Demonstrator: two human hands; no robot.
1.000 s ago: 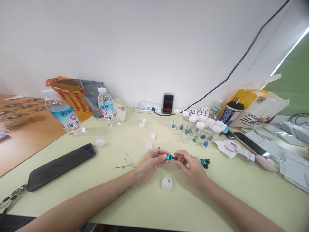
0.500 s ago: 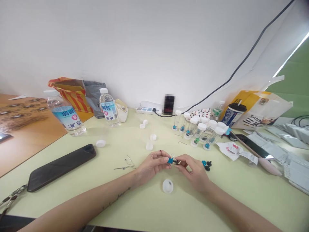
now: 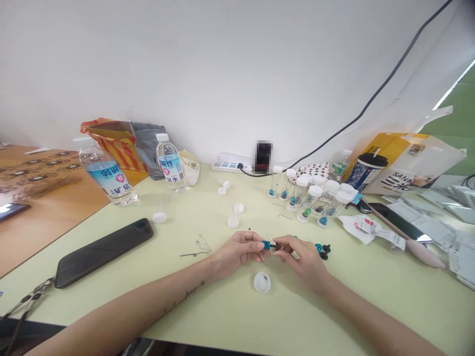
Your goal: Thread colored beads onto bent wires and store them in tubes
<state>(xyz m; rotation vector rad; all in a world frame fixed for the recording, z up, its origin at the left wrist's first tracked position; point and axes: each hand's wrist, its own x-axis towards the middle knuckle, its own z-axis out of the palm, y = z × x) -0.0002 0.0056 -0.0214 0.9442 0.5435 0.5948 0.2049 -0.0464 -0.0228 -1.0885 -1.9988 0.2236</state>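
The step in hand seems to be a fine joining or adjusting of one small blue part (image 3: 265, 245), which is between the two hands, just above the table (image 3: 208, 316) and near its middle. The left hand (image 3: 243, 249) is closed at the thumb and forefinger, and these pinch the blue part from its left side; the other fingers are curled below. The right hand (image 3: 302, 257) is also closed in a pinch, with its fingertips at a short black piece (image 3: 273, 245) which reaches out from the blue part. A thin metal rod (image 3: 270, 238) rises at a slant beside the right fingertips; whether it is gripped or only touches there, I cannot tell, because it is too small. In my judgement, the next move calls for keeping the left pinch firm and both pieces in one line, while the right fingers make only a small, gentle turn or push. A small round white container (image 3: 262, 282) stands in front of the hands, apart from them. Just beside the right hand lie a spare blue piece (image 3: 318, 247) and some black pieces (image 3: 325, 252), which no finger appears to hold.
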